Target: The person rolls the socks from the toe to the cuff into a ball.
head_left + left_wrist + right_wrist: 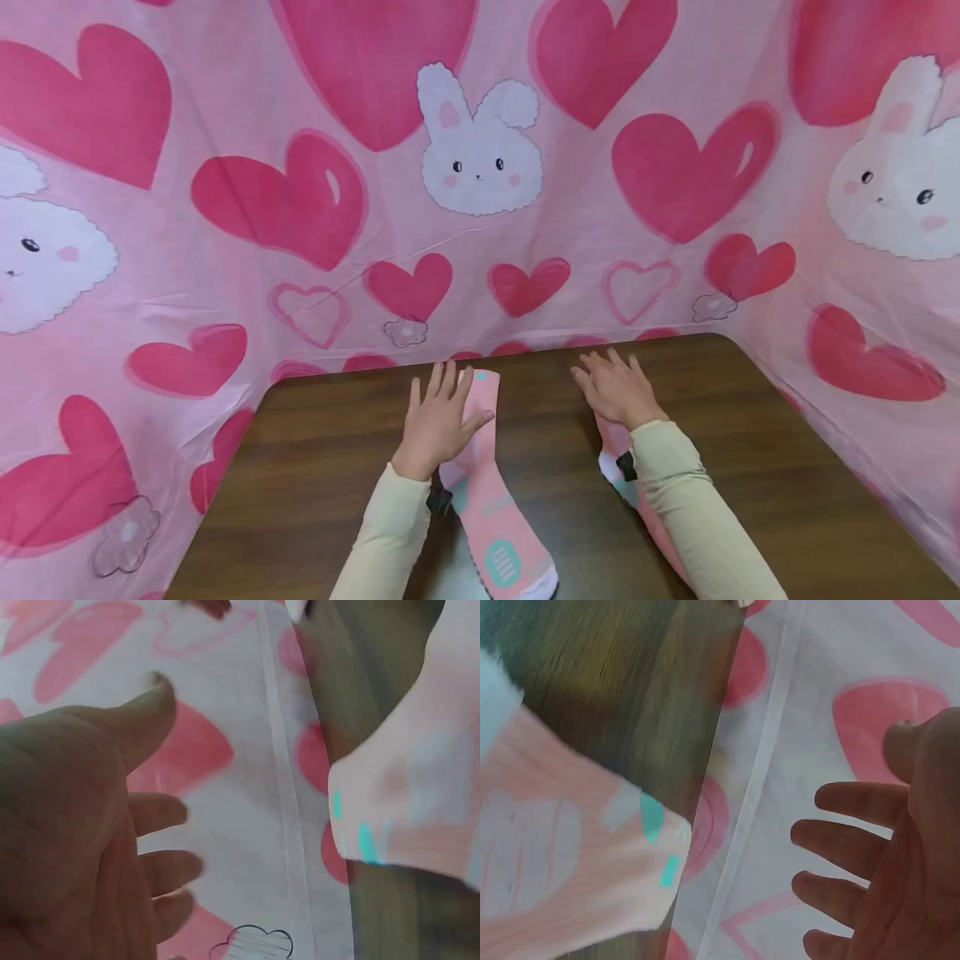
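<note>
A pink sock (491, 500) with teal patches and a whitish toe lies flat on the brown wooden table, its toe toward me. My left hand (435, 425), fingers spread, is over the left side of its cuff end. The left wrist view shows that hand (82, 817) apart from the sock cuff (412, 802). Farther right lies a second pink sock (613, 435), mostly hidden under my right hand (618, 390) and forearm. In the right wrist view the fingers of the right hand (877, 862) are extended, with a gap between them and the cuff (592, 840). Neither hand holds anything.
The wooden table (322, 467) has its far edge just beyond the hands. Pink cloth (480, 237) printed with hearts and white rabbits hangs behind the table and along both sides. A small dark camera mount (439, 500) sits at the left wrist.
</note>
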`<state>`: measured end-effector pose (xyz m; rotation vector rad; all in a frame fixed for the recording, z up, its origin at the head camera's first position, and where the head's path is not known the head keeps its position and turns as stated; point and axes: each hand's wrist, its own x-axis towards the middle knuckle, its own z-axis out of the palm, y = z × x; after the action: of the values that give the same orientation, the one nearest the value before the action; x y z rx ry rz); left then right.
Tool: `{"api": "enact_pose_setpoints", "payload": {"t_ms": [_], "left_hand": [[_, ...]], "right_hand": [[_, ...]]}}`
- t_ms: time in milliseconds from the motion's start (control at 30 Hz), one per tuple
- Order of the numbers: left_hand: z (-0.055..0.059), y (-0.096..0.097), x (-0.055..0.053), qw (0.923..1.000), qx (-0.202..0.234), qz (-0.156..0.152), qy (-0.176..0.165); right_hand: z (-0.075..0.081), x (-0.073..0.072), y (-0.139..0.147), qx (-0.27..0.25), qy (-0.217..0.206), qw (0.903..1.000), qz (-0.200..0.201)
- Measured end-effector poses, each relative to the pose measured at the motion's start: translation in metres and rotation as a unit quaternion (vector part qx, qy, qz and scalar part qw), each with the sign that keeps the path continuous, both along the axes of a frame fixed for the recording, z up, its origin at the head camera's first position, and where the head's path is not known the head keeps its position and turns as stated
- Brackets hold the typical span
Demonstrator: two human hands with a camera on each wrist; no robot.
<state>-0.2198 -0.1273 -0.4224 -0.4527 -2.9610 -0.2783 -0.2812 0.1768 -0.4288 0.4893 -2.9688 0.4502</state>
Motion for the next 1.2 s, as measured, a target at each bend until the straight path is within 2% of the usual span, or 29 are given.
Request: {"api": "enact_pose_setpoints", "payload": {"t_ms": [133,267,433,533,733,867,1000,1133,1200], "left_hand": [[-0.008,-0.002,0.02,0.9995,0.031,-0.009,-0.001],[-0.018,-0.006,0.041,0.9975,0.067,0.009,0.02],[-0.028,-0.008,0.061,0.9919,0.099,0.057,0.055],[-0.029,-0.01,0.072,0.9891,0.112,0.083,0.047],[-0.026,-0.014,0.094,0.9837,0.144,0.103,-0.031],[-0.029,-0.014,0.111,0.9775,0.163,0.114,-0.069],[-0.035,-0.014,0.126,0.9674,0.179,0.126,-0.127],[-0.041,-0.012,0.138,0.9566,0.199,0.107,-0.184],[-0.046,-0.009,0.142,0.9534,0.201,0.102,-0.201]], "right_hand": [[-0.002,-0.006,-0.012,-0.009,0.052,0.9986,0.008],[-0.006,-0.013,-0.026,-0.013,0.108,0.9939,0.012],[-0.008,-0.022,-0.046,-0.028,0.121,0.9923,0.004],[-0.007,-0.027,-0.057,-0.039,0.121,0.9919,0.007],[-0.008,-0.036,-0.077,-0.056,0.103,0.9928,0.022],[-0.013,-0.044,-0.086,-0.066,0.064,0.9955,0.026],[-0.019,-0.052,-0.094,-0.076,0.014,0.9968,0.02],[-0.026,-0.059,-0.103,-0.089,-0.026,0.9957,0.004],[-0.029,-0.061,-0.108,-0.099,-0.043,0.9942,-0.003]]}}
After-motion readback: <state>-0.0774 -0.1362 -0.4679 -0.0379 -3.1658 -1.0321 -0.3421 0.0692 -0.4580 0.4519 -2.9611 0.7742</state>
